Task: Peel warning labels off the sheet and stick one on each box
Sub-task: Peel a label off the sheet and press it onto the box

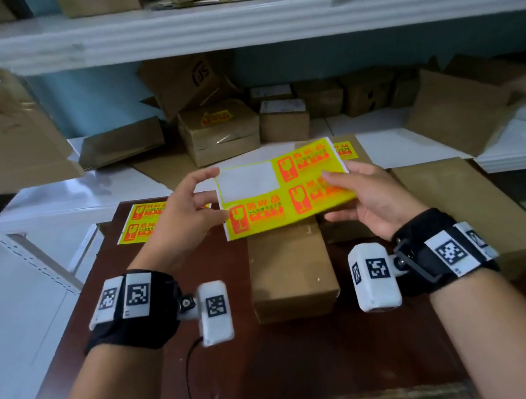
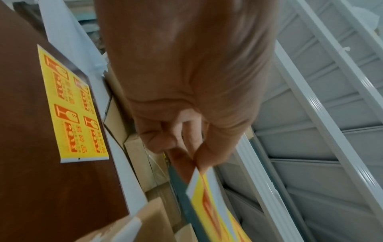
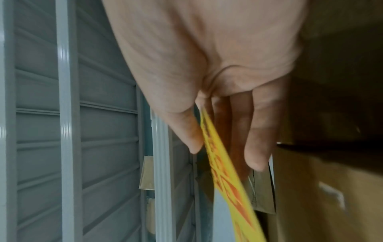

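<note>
I hold a yellow label sheet with orange warning labels up in both hands above a plain cardboard box on the brown table. Its top-left spot is bare white backing. My left hand pinches the sheet's left edge between thumb and forefinger; the left wrist view shows the same pinch on the sheet by this hand. My right hand grips the right edge, thumb on top and fingers beneath, as the right wrist view shows on the sheet.
A second label sheet lies flat at the table's far left. A long box lies to the right. On the white shelf behind stand several boxes; one bears a yellow label, and another label shows near the sheet.
</note>
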The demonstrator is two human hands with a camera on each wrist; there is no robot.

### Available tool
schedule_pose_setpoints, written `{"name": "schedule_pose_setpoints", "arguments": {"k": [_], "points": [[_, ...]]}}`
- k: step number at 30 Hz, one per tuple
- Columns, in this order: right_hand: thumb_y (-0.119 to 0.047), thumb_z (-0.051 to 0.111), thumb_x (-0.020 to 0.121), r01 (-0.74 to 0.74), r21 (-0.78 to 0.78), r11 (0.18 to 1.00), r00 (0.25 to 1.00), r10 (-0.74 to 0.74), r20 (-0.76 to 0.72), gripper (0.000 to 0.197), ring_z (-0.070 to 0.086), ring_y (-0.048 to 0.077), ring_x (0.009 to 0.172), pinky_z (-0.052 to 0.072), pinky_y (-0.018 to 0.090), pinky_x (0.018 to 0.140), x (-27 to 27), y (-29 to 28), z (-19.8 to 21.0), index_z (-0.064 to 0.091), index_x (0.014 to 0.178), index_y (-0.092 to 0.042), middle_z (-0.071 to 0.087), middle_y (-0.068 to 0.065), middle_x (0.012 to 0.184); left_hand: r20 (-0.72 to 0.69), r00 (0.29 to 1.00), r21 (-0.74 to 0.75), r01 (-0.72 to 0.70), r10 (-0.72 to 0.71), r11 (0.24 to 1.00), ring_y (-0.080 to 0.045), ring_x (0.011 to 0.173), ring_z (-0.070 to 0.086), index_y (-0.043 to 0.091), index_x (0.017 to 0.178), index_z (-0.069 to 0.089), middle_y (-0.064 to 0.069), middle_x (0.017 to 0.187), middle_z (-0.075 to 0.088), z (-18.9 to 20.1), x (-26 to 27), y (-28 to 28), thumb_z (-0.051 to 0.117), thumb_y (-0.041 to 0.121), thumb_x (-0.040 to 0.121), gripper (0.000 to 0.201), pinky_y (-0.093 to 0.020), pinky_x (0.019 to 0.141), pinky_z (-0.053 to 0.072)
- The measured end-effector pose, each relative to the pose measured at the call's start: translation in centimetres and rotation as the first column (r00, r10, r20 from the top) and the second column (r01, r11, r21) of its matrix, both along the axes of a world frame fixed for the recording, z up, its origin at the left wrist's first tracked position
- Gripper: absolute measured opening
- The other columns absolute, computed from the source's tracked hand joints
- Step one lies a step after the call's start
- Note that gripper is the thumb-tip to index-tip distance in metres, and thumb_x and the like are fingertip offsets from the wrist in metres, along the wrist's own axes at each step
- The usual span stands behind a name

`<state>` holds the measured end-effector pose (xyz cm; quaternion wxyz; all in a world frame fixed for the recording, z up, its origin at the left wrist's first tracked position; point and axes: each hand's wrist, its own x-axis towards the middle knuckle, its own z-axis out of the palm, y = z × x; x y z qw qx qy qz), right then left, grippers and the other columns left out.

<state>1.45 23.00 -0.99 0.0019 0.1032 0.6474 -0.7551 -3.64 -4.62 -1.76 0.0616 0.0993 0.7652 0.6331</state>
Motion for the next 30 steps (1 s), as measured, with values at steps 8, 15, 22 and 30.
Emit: {"name": "schedule_pose_setpoints", "arguments": {"k": [8, 15, 22, 30], "points": [[-0.012, 0.066, 0.096, -0.026, 0.33, 0.943, 0.997, 0.046, -0.054, 0.013, 0.075, 0.015, 0.097, 0.06, 0.036, 0.088, -0.6, -0.1, -0.5, 0.073, 0.106, -0.014, 0.079, 0.0, 0.103, -0.067, 0.997, -0.253, -0.041, 0.025, 0.967, -0.017, 0.089, 0.068, 0.029, 0.142, 0.048, 0.004, 0.114, 0.07, 0.2, -2.0, -0.3, 0.073, 0.005, 0.086, 0.066, -0.03, 0.07, 0.052], [-0.016, 0.067, 0.097, -0.066, 0.453, 0.889, 0.99, 0.115, -0.082, 0.012, 0.074, 0.021, 0.098, 0.057, 0.053, 0.094, -0.6, -1.4, -0.7, 0.073, 0.099, -0.026, 0.079, -0.003, 0.1, -0.281, 0.96, -0.425, -0.114, -0.01, 0.898, -0.006, 0.108, 0.058, 0.03, 0.125, 0.067, 0.01, 0.117, 0.064, 1.5, -0.3, 2.2, 0.065, 0.025, 0.096, 0.03, -0.011, 0.077, 0.042], [-0.012, 0.065, 0.097, -0.05, 0.477, 0.877, 0.989, 0.111, -0.101, 0.017, 0.076, 0.017, 0.09, 0.061, 0.05, 0.086, -0.7, -1.8, -0.7, 0.072, 0.095, -0.027, 0.079, -0.005, 0.093, -0.119, 0.991, -0.245, -0.083, 0.055, 0.966, 0.004, 0.064, 0.056, 0.016, 0.094, 0.075, 0.006, 0.081, 0.07, 0.3, -0.2, 5.0, 0.067, 0.02, 0.095, 0.009, -0.004, 0.053, 0.04], [-0.016, 0.07, 0.095, -0.02, 0.533, 0.846, 0.986, 0.104, -0.128, 0.016, 0.074, 0.013, 0.094, 0.06, 0.046, 0.089, -0.9, -1.9, -0.4, 0.068, 0.109, -0.024, 0.076, -0.005, 0.102, 0.058, 0.997, -0.123, -0.045, 0.052, 0.991, -0.016, 0.085, 0.067, 0.018, 0.082, 0.075, 0.0, 0.089, 0.075, 0.4, 0.1, 4.3, 0.066, 0.016, 0.094, 0.016, -0.034, 0.084, 0.053]]}}
